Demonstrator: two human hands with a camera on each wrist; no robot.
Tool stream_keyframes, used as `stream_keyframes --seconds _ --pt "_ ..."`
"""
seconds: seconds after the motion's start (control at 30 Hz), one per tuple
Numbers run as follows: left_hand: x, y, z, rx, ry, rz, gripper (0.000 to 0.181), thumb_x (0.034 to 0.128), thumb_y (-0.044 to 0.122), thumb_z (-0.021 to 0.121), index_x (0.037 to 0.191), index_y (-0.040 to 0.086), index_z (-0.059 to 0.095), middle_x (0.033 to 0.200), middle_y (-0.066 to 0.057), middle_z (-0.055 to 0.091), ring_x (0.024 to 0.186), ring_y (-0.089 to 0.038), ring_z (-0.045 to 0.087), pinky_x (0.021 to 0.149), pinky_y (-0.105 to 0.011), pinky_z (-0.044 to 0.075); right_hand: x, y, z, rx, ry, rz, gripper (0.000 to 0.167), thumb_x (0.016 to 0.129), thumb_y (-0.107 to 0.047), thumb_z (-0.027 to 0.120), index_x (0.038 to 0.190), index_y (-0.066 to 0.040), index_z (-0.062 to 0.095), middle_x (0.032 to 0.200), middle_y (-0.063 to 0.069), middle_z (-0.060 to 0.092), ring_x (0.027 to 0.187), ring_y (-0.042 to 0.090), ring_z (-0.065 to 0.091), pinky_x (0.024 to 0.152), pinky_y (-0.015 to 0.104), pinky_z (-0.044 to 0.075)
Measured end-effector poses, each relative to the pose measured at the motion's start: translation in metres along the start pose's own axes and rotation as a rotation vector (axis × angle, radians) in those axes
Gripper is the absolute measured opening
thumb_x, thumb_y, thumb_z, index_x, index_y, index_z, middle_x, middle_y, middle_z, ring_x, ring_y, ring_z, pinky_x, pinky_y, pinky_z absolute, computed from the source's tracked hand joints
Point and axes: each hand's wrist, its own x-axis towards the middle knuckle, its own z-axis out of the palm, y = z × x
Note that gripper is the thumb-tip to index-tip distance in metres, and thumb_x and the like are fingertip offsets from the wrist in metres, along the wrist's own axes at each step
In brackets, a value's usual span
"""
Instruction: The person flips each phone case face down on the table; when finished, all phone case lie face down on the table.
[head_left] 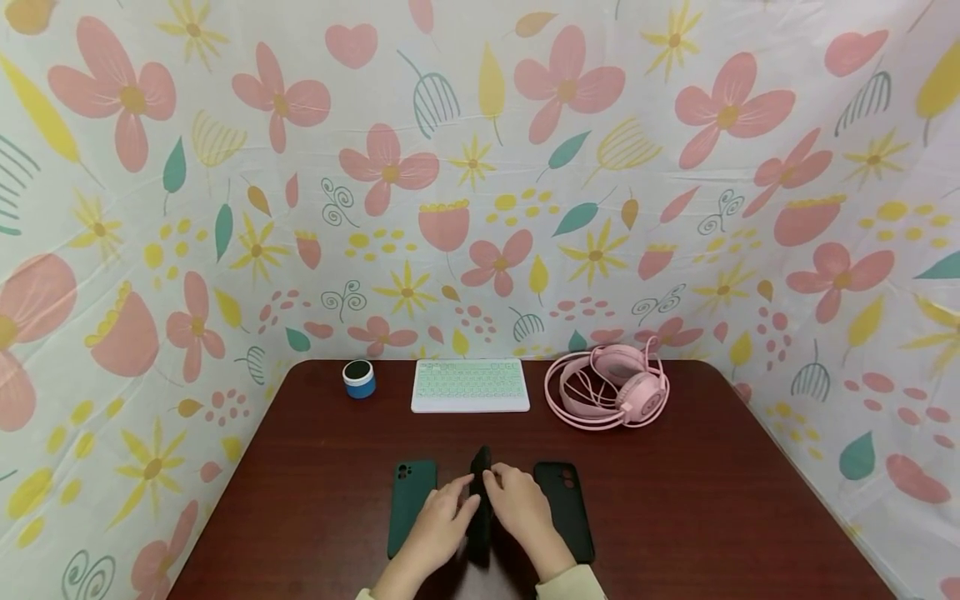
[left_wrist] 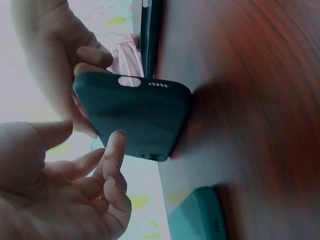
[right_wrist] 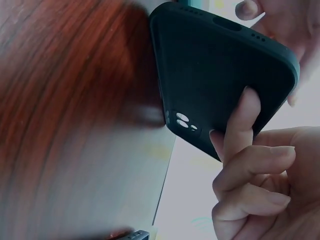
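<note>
A matte black phone case (right_wrist: 215, 75) stands on a long side on the glossy reddish-brown wooden table (right_wrist: 65, 85), its near end showing an oblong slot between rows of small holes. Round cutouts pierce its lower corner. The right hand (right_wrist: 250, 162) lays a fingertip on its face; the left hand (right_wrist: 297, 30) is beyond. A dark object (right_wrist: 136, 235), cropped, lies at the bottom.

Flowered backdrop (head_left: 465, 187), probably cloth

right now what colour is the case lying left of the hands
Dark green; the case shows best in the head view.
</note>
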Motion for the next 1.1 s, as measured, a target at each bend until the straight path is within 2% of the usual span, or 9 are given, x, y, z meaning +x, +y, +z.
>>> stream_keyframes --seconds 0.07,0.17,0.4,0.57,0.7,0.73,0.83,0.97,1.1 --pt "0.0 -0.002 -0.001 0.014 0.022 -0.018 0.052 0.1033 0.039 0.042 0.139 0.002 0.049 0.116 -0.009 0.061 0.102 -0.031 0.053 0.085 -0.051 0.043 0.0 0.001 -0.001 0.004 -0.002 0.004 0.035 0.099 -0.028 0.054 0.12 -0.002 0.066 0.095 0.008 0.069 0.069 0.018 0.062 0.055 0.039 0.047" --pt "0.0 -0.005 0.0 0.037 0.039 -0.063 0.048 0.1038 0.035 0.043 0.137 0.002 0.051 0.131 -0.016 0.055 0.113 -0.038 0.05 0.09 -0.06 0.038 -0.001 0.003 -0.002 -0.001 0.007 0.009 0.035 0.099 -0.028 0.054 0.119 -0.003 0.066 0.098 0.008 0.069 0.072 0.019 0.063 0.057 0.04 0.048" --pt "0.002 -0.009 0.002 0.08 0.03 -0.138 0.038 0.1022 0.023 0.048 0.132 0.0 0.056 0.121 -0.013 0.061 0.092 -0.026 0.052 0.074 -0.048 0.042 -0.001 0.004 -0.006 0.005 0.038 0.02 0.034 0.099 -0.028 0.053 0.118 -0.002 0.067 0.101 0.009 0.068 0.081 0.024 0.065 0.062 0.043 0.049" --pt "0.004 -0.01 0.003 0.075 0.014 -0.152 0.039 0.1024 0.025 0.048 0.13 -0.002 0.057 0.116 -0.013 0.063 0.089 -0.026 0.052 0.073 -0.048 0.043 -0.002 0.004 -0.009 0.041 0.032 0.019 0.037 0.099 -0.028 0.052 0.119 -0.001 0.066 0.105 0.011 0.068 0.089 0.028 0.065 0.069 0.047 0.051" --pt "0.003 -0.01 0.003 0.047 -0.002 -0.154 0.042 0.1026 0.026 0.047 0.132 -0.003 0.055 0.119 -0.016 0.062 0.097 -0.032 0.054 0.08 -0.054 0.043 -0.002 0.005 -0.01 0.087 0.017 0.005 0.038 0.1 -0.028 0.051 0.121 0.0 0.065 0.107 0.012 0.067 0.092 0.028 0.064 0.073 0.049 0.05" --pt "0.002 -0.01 0.003 0.037 -0.004 -0.152 0.043 0.1027 0.026 0.047 0.133 -0.003 0.054 0.12 -0.017 0.061 0.1 -0.033 0.054 0.081 -0.056 0.043 -0.002 0.004 -0.011 0.104 0.013 -0.002 0.038 0.1 -0.029 0.05 0.121 0.0 0.065 0.106 0.011 0.067 0.091 0.027 0.064 0.073 0.049 0.05" --pt "0.002 -0.008 0.004 -0.008 -0.02 -0.152 0.045 0.1031 0.027 0.046 0.135 -0.004 0.051 0.125 -0.019 0.058 0.11 -0.039 0.051 0.087 -0.06 0.04 -0.003 0.003 -0.014 0.153 -0.001 -0.026 0.04 0.101 -0.029 0.049 0.123 0.001 0.063 0.088 0.007 0.066 0.077 0.021 0.062 0.068 0.044 0.049" --pt "0.003 -0.007 0.004 -0.068 -0.04 -0.141 0.047 0.1037 0.027 0.045 0.136 -0.005 0.049 0.128 -0.021 0.056 0.116 -0.041 0.05 0.089 -0.061 0.039 -0.004 0.003 -0.016 0.219 -0.013 -0.035 0.04 0.102 -0.027 0.047 0.124 0.003 0.061 0.063 0.0 0.055 0.055 0.015 0.052 0.057 0.036 0.043" --pt "0.004 -0.007 0.003 -0.092 -0.042 -0.131 0.048 0.1038 0.026 0.045 0.138 -0.007 0.046 0.131 -0.022 0.054 0.119 -0.041 0.049 0.09 -0.059 0.04 -0.003 0.005 -0.018 0.234 -0.007 -0.029 0.04 0.102 -0.027 0.047 0.124 0.003 0.061 0.06 0.0 0.054 0.053 0.015 0.052 0.057 0.034 0.043"
